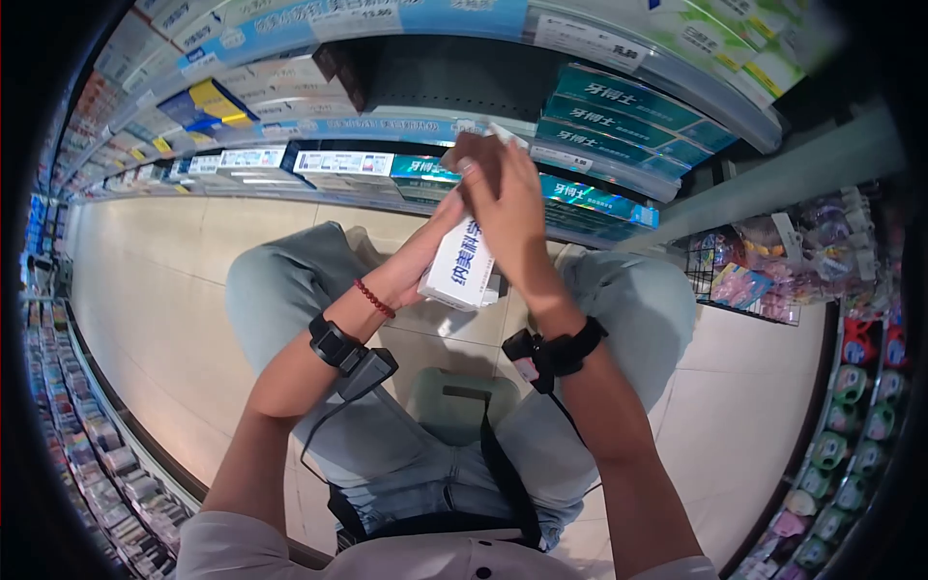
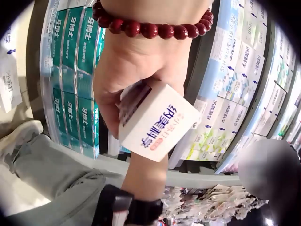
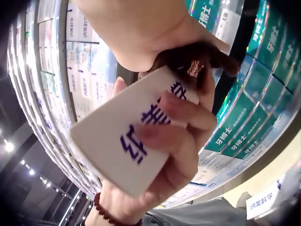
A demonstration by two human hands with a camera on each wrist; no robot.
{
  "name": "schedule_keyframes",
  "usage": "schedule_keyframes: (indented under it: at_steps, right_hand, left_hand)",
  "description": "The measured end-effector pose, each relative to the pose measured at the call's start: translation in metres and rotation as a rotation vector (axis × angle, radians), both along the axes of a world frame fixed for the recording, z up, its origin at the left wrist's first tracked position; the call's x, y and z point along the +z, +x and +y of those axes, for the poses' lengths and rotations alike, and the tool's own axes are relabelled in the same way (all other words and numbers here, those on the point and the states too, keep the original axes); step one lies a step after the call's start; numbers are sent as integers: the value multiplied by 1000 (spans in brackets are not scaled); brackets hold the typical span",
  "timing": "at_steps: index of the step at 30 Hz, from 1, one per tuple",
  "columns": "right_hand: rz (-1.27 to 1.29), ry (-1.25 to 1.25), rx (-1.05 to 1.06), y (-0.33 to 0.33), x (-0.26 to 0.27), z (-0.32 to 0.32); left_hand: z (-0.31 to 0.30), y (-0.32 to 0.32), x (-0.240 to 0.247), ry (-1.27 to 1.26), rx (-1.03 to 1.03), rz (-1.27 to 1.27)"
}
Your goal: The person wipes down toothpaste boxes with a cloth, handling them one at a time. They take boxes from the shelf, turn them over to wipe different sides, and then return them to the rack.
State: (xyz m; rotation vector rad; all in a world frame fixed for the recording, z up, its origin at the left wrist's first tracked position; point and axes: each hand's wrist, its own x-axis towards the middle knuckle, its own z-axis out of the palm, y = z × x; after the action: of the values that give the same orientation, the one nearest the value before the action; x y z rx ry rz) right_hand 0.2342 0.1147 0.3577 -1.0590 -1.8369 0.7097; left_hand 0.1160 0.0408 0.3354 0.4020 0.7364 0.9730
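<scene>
A white box with blue lettering (image 1: 460,272) is held upright between both hands, above the knees and in front of the shelves. My left hand (image 1: 428,249), with a red bead bracelet (image 1: 374,298) at its wrist, grips the box from the left. Its fingers (image 3: 184,123) curl across the printed face, and the palm (image 2: 124,80) sits behind the box (image 2: 157,121). My right hand (image 1: 500,200) lies over the box's upper end with its fingers curled around it. In the right wrist view that hand (image 3: 141,33) is above the box (image 3: 126,141), and its fingertips are in shadow.
Shelves of teal toothpaste boxes (image 1: 619,118) and white boxes (image 1: 343,162) stand directly ahead. A wire basket of packets (image 1: 764,263) is at the right, with more stocked shelves (image 1: 92,435) at the left. A green pouch (image 1: 454,404) sits at the waist over pale floor tiles (image 1: 145,290).
</scene>
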Motion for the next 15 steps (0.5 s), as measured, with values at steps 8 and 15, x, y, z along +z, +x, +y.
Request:
schedule_keyframes:
  at_steps: [8, 15]
  right_hand:
    - [713, -887, -86, 24, -23, 53]
    - [1129, -1195, 460, 46, 12, 58]
  left_hand:
    - [-21, 16, 27, 148, 1, 119]
    - [-24, -5, 34, -161, -126, -642]
